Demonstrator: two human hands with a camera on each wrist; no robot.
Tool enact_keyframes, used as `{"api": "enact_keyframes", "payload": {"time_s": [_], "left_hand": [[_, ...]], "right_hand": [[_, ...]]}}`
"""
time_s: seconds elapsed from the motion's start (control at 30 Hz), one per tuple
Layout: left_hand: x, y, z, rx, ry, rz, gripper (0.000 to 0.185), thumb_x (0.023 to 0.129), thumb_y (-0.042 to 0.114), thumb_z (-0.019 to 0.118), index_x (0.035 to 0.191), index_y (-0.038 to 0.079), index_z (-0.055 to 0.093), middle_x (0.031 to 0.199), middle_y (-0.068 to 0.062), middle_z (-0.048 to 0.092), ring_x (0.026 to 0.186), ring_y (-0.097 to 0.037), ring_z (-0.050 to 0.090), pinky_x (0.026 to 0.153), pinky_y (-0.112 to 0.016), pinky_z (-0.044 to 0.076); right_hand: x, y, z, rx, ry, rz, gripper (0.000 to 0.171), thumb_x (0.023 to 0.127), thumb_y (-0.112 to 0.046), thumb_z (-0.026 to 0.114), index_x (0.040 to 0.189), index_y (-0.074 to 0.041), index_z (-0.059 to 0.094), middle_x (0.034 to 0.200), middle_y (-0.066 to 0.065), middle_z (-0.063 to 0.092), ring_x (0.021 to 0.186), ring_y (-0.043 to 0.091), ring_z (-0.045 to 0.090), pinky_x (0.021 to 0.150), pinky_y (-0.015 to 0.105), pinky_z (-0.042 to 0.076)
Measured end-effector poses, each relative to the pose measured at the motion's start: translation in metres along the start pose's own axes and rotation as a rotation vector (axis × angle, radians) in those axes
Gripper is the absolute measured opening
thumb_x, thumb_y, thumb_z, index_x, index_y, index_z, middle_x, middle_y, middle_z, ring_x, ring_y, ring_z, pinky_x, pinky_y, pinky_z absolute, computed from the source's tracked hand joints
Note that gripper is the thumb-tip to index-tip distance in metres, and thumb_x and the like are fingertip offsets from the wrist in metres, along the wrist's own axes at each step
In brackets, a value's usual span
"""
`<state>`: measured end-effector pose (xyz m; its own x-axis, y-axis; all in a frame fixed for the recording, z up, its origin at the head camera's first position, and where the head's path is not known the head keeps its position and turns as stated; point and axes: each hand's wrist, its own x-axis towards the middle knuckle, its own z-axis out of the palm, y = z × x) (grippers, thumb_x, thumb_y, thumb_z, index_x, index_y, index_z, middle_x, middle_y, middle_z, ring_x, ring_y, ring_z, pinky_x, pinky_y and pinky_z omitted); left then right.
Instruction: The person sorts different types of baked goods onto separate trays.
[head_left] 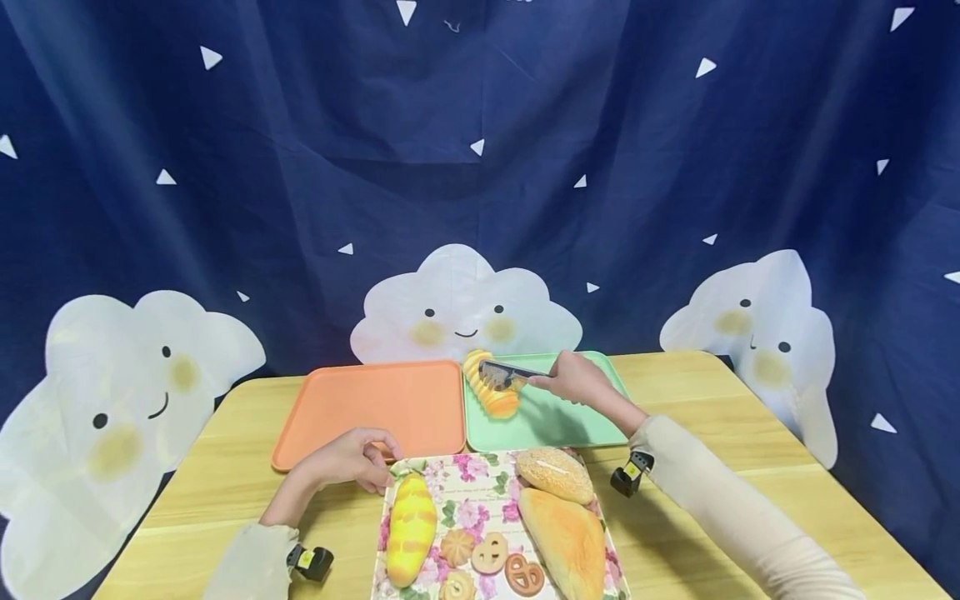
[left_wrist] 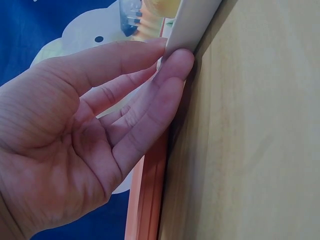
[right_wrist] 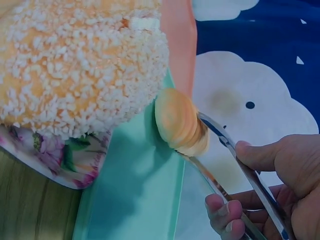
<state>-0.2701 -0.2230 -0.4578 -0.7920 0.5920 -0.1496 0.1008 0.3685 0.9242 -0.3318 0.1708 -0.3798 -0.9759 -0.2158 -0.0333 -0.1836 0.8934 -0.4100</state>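
Observation:
My right hand (head_left: 581,381) grips metal tongs (head_left: 534,375), their jaws closed around a striped, spiral-ridged bread roll (head_left: 501,405). Tongs and roll are over the left part of the green tray (head_left: 573,427). In the right wrist view, thumb and fingers press the two arms of the tongs, with the roll between their ends. My left hand (head_left: 352,460) is at the far left corner of the floral tray (head_left: 480,492). The left wrist view shows its thumb and fingertips pinching that tray's white rim (left_wrist: 192,25).
An orange tray (head_left: 375,408) lies left of the green one. On the floral tray are a yellow striped bread (head_left: 411,529), a seeded bun (head_left: 555,475), a triangular bread (head_left: 566,537) and several cookies (head_left: 490,553). A dark blue curtain (head_left: 525,192) hangs behind the wooden table (head_left: 720,433).

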Motion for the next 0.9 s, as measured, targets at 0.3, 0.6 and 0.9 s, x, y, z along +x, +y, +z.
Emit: {"api": "enact_keyframes", "payload": {"time_s": [0.3, 0.6, 0.9], "left_hand": [[-0.001, 0.001, 0.001, -0.006, 0.006, -0.001, 0.034, 0.082, -0.002, 0.074, 0.112, -0.011, 0.061, 0.076, -0.014, 0.073, 0.069, -0.022, 0.074, 0.067, -0.038, 0.063], [-0.002, 0.0, 0.0, -0.014, 0.003, 0.003, 0.034, 0.082, -0.002, 0.073, 0.113, -0.012, 0.061, 0.076, -0.015, 0.073, 0.069, -0.022, 0.074, 0.066, -0.037, 0.063], [-0.001, 0.0, 0.0, -0.016, 0.001, 0.013, 0.034, 0.083, -0.002, 0.073, 0.113, -0.012, 0.06, 0.075, -0.011, 0.073, 0.069, -0.022, 0.073, 0.066, -0.038, 0.063]], "right_hand": [[-0.001, -0.003, -0.004, -0.041, -0.029, 0.01, 0.064, 0.096, -0.047, 0.067, 0.046, -0.02, 0.037, 0.041, -0.007, 0.028, 0.039, 0.013, 0.041, 0.041, 0.026, 0.034], [0.0, 0.002, -0.009, -0.044, -0.019, -0.002, 0.063, 0.094, -0.05, 0.068, 0.048, -0.021, 0.036, 0.043, -0.008, 0.026, 0.04, 0.01, 0.032, 0.042, 0.024, 0.026], [-0.004, 0.002, -0.012, -0.009, 0.028, -0.055, 0.063, 0.092, -0.045, 0.073, 0.053, -0.02, 0.03, 0.049, -0.008, 0.019, 0.046, 0.008, 0.015, 0.046, 0.025, 0.016]]}}
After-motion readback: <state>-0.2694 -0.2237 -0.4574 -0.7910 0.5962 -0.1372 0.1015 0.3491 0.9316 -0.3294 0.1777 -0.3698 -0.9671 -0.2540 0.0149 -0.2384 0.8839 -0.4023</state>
